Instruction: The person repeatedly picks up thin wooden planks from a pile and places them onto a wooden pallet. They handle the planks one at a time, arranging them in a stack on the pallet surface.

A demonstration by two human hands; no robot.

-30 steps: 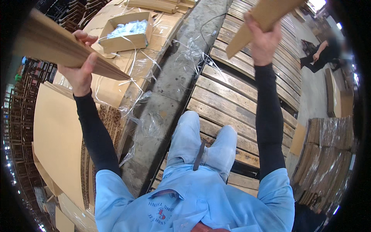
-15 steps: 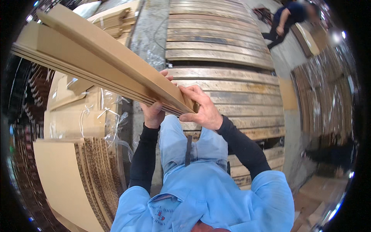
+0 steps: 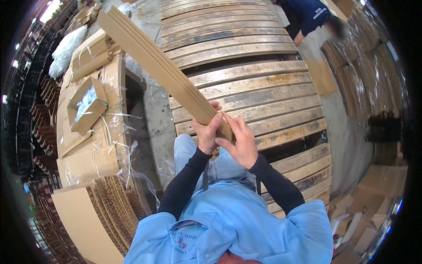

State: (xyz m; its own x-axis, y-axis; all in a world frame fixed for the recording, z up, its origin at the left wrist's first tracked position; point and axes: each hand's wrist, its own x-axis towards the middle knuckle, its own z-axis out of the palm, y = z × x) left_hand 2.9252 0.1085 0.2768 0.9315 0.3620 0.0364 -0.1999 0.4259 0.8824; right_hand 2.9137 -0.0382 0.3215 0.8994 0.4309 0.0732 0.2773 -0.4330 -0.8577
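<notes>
A long, narrow stack of folded brown cardboard strips slants from my body toward the far left, with its layers lying close together. My left hand is closed round the near part of the stack, thumb on top and fingertips showing past the far side. At the near end, my right hand grips the strips between thumb and fingers. Parts of the fingers on both hands are hidden by the cardboard. Below the stack is a wooden slatted platform.
To my left, flat cardboard bears an open carton with blue-white contents. Nearer stands a stack of cardboard sheets. Plastic-wrapped cardboard is at the right. Another person bends down at the far right.
The splayed cardboard pieces have come together into a tight stack, and the far end has swung right. My left hand has moved right, closer to my right. The other person now bends lower.
</notes>
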